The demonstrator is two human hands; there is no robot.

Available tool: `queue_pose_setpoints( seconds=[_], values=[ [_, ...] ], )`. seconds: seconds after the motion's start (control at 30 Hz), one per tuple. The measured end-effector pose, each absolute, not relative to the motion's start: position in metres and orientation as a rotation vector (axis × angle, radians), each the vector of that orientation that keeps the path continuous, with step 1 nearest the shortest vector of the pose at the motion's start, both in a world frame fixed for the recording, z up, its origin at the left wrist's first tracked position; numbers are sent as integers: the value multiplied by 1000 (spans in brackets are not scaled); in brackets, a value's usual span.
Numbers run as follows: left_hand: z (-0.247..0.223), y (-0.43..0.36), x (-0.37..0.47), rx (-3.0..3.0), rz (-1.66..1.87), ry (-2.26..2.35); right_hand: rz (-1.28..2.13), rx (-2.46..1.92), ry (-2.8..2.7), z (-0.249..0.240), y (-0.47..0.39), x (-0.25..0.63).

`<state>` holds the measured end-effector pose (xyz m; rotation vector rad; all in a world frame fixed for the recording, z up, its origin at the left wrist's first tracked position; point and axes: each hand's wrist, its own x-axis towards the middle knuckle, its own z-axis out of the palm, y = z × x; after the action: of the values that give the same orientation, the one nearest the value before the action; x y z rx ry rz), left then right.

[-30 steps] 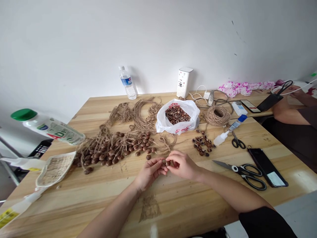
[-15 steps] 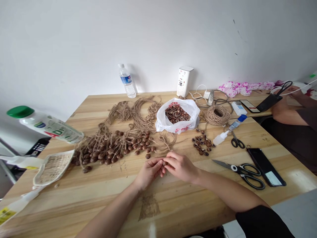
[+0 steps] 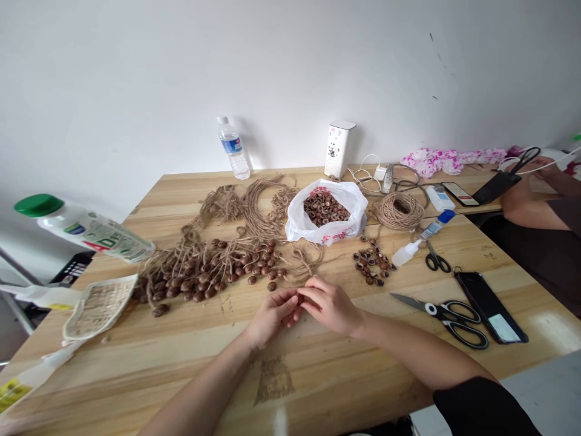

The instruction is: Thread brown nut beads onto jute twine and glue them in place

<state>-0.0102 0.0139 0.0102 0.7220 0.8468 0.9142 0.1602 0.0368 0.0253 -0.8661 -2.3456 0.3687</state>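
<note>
Left hand (image 3: 272, 312) and right hand (image 3: 329, 306) meeting over table (image 3: 218, 345), fingers curled in, thumbs and fingertips pressed together. Whatever's between them is hidden, can't tell what. Closest stuff: brown nuts (image 3: 204, 277) on cords (image 3: 183, 247), big heap at 10 o'clock from hands. Loose shell pieces (image 3: 372, 261) at 2 o'clock. White bag (image 3: 298, 225) with tons more inside, 1 o'clock. Twine roll (image 3: 391, 214) at bag's 3 o'clock. Big scissors (image 3: 431, 309) at hands' 3 o'clock.
</note>
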Motion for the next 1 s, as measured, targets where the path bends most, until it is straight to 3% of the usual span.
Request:
queue_pose_setpoints(
  seconds=[0.63,1.0],
  values=[
    [7,15,-14,643,922,834,545,-871,-2223,17,36,162],
    [7,12,-10,511,1026,948,323,-871,-2176,15,30,161]
  ],
)
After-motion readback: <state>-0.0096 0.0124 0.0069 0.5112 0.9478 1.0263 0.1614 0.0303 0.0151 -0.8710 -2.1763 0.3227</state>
